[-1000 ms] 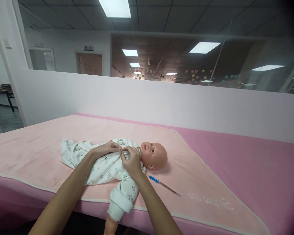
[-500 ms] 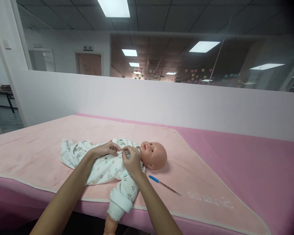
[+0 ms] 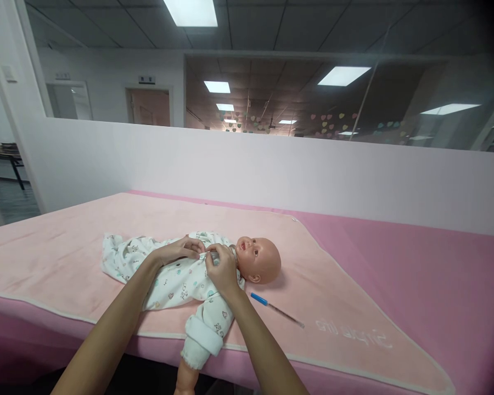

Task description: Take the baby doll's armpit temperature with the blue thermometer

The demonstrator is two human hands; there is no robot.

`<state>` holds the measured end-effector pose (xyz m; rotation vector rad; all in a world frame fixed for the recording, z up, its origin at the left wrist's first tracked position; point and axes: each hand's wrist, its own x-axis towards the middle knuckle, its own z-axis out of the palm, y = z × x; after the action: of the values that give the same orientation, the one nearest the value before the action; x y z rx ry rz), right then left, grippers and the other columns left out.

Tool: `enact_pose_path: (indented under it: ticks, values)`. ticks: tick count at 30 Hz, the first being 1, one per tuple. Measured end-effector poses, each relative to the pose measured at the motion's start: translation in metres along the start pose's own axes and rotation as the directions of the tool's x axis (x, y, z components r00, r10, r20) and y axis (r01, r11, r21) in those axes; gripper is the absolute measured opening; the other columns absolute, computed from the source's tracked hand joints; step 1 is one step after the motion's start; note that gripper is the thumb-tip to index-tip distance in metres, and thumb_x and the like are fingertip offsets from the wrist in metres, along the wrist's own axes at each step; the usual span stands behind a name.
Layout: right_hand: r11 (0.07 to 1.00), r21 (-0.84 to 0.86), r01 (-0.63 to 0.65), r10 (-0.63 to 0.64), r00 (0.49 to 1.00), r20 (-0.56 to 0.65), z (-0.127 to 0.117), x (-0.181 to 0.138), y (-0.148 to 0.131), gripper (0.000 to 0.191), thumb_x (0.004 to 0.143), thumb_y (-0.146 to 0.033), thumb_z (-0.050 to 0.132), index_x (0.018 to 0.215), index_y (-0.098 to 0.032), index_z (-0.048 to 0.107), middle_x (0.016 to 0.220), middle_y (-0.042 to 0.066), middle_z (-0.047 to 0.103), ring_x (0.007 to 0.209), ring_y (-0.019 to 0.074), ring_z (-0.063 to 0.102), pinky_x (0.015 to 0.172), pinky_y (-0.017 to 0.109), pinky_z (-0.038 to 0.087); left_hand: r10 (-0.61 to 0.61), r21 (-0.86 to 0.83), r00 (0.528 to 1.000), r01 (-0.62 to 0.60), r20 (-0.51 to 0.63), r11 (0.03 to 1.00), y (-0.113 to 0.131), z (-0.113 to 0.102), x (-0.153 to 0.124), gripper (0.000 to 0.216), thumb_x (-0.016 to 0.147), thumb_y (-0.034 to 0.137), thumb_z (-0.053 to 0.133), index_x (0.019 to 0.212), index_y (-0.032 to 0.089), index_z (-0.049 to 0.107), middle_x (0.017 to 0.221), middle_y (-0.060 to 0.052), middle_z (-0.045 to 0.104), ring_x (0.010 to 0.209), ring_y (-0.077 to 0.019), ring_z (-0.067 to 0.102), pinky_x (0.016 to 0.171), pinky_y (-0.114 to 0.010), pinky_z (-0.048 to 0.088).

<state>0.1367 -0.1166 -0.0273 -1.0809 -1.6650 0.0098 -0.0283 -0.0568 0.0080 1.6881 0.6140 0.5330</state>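
A baby doll (image 3: pixel 258 260) lies on its back with its head to the right and its mouth open. It wears a white printed baby outfit (image 3: pixel 175 285) with one cuff folded back, and an arm hangs over the near edge. On the chest, my left hand (image 3: pixel 181 249) pinches the front of the outfit between its fingertips. My right hand (image 3: pixel 222 267) is close beside it near the collar, its fingers also closed on the cloth. The small bit of fastening between the fingertips is too small to make out.
A pen with a blue cap (image 3: pixel 276 310) lies near the doll's head. Under everything is a peach mat (image 3: pixel 333 291) with white edging and lettering, over a pink cover (image 3: pixel 428 263). A white low wall (image 3: pixel 247 164) with glass above it stands behind.
The fingers of my left hand have shifted slightly toward my right hand at the chest. The doll and the pen stay where they were.
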Motion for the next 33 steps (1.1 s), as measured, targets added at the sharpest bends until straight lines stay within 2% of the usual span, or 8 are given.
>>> enact_pose_path:
  ticks: [4,7,11,17,23,28,31,33]
  values:
    - [1.000,0.017,0.004,-0.004,1.000,0.001,0.000,0.000,0.001,0.016,0.073,-0.013,0.048,0.080,-0.020,0.060,0.080,0.001,0.066,0.077,0.0172,0.057,0.073,0.028,0.040,-0.001,0.034,1.000,0.002,-0.024,0.999,-0.001,0.000,0.001,0.024,0.071,0.033,0.068,0.085,0.015,0.059,0.058,0.005,0.048,0.054,-0.0084,0.040,0.052,-0.019,0.029]
    - [0.999,0.032,0.010,-0.010,1.000,0.000,0.001,0.000,0.001,0.016,0.072,-0.013,0.049,0.081,-0.020,0.060,0.080,0.001,0.066,0.078,0.0171,0.057,0.074,0.028,0.041,0.023,0.058,0.999,-0.021,-0.034,0.998,-0.002,0.000,0.002,0.021,0.072,0.031,0.068,0.083,0.016,0.059,0.057,0.005,0.047,0.053,-0.0076,0.037,0.051,-0.019,0.027]
    - [0.999,0.028,0.017,-0.017,1.000,-0.004,0.001,0.000,0.002,0.013,0.072,-0.013,0.049,0.079,-0.020,0.058,0.080,0.002,0.065,0.078,0.0170,0.057,0.073,0.028,0.041,0.052,0.066,0.998,-0.049,-0.041,0.997,-0.003,-0.001,0.002,0.018,0.070,0.029,0.069,0.076,0.013,0.063,0.063,0.002,0.053,0.059,-0.0085,0.043,0.055,-0.018,0.031]
    - [0.999,0.020,0.044,-0.045,0.998,0.038,-0.002,0.000,-0.001,0.008,0.073,-0.018,0.052,0.079,-0.020,0.057,0.082,0.002,0.063,0.080,0.0171,0.056,0.073,0.028,0.040,0.026,0.032,0.998,-0.024,-0.049,0.999,-0.010,-0.006,0.005,0.020,0.069,0.030,0.070,0.080,0.013,0.069,0.071,-0.003,0.065,0.066,-0.0131,0.055,0.063,-0.022,0.040]
    - [0.997,-0.004,0.083,-0.083,0.993,0.082,-0.005,0.000,-0.003,0.014,0.069,-0.016,0.052,0.081,-0.021,0.056,0.082,0.000,0.062,0.082,0.0168,0.055,0.076,0.028,0.039,0.026,0.019,0.997,-0.025,-0.075,1.000,-0.016,-0.009,0.007,0.019,0.067,0.027,0.072,0.079,0.013,0.071,0.075,-0.004,0.068,0.070,-0.0148,0.058,0.065,-0.022,0.041]
    - [0.997,-0.004,0.078,-0.077,0.991,0.112,-0.003,0.000,-0.003,0.013,0.070,-0.018,0.053,0.082,-0.021,0.055,0.085,0.001,0.062,0.084,0.0181,0.055,0.077,0.029,0.038,0.030,0.028,0.998,-0.028,-0.064,0.999,-0.011,-0.006,0.005,0.018,0.067,0.026,0.072,0.079,0.013,0.069,0.072,-0.002,0.065,0.069,-0.0131,0.056,0.065,-0.022,0.041]
    - [0.999,-0.021,0.042,-0.040,0.995,0.087,-0.003,-0.002,-0.002,0.012,0.072,-0.019,0.053,0.084,-0.021,0.056,0.086,0.002,0.062,0.084,0.0184,0.054,0.077,0.030,0.038,0.038,0.017,0.997,-0.037,-0.070,0.999,-0.008,-0.002,0.001,0.025,0.067,0.026,0.072,0.089,0.015,0.068,0.077,-0.002,0.065,0.073,-0.0138,0.057,0.069,-0.023,0.043]
    - [0.998,-0.061,0.031,-0.026,0.997,0.076,-0.004,-0.003,-0.002,0.014,0.072,-0.019,0.053,0.085,-0.020,0.056,0.087,0.003,0.061,0.085,0.0191,0.053,0.078,0.032,0.037,0.070,-0.005,0.989,-0.071,-0.129,0.997,-0.007,0.000,-0.006,0.033,0.069,0.027,0.071,0.101,0.017,0.065,0.087,-0.004,0.066,0.078,-0.0147,0.058,0.072,-0.024,0.044]
